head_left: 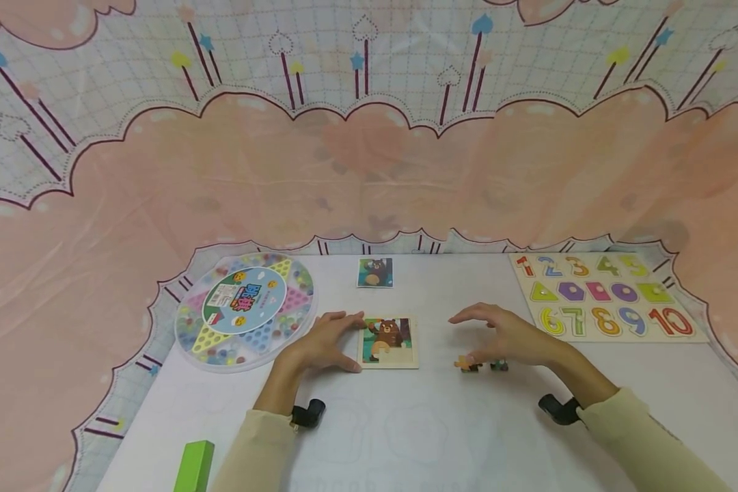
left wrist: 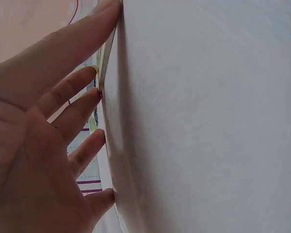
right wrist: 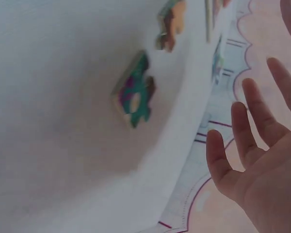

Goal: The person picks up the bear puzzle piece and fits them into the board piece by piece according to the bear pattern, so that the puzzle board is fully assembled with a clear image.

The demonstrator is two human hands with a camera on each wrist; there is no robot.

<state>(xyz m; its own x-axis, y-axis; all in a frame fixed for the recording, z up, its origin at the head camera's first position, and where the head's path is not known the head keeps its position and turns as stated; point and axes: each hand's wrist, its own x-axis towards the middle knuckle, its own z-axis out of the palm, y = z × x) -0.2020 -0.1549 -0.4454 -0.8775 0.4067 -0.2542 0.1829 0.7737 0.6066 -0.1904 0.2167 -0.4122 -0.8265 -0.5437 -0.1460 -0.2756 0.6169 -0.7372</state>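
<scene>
A square wooden jigsaw board [head_left: 400, 357] with a brown bear picture lies mid-table; its lower right part shows bare wood. My left hand [head_left: 329, 342] is at the board's left side, thumb by the near corner and index finger by the far one. In the left wrist view, the fingers [left wrist: 85, 114] spread along the table. My right hand [head_left: 507, 333] hovers right of the board with fingers apart, holding nothing. Under it lie an orange-brown jigsaw piece [head_left: 469, 365] and a teal jigsaw piece [right wrist: 136, 94], apart from each other in the right wrist view.
Behind the board lies a bear picture card [head_left: 375, 272]. A round Chinese checkers set [head_left: 246, 311] with coloured marbles is at left, a number-and-shape board [head_left: 609, 297] at right. A green block [head_left: 194, 465] sits near the front left. Patterned cloth [head_left: 369, 178] hangs behind the table.
</scene>
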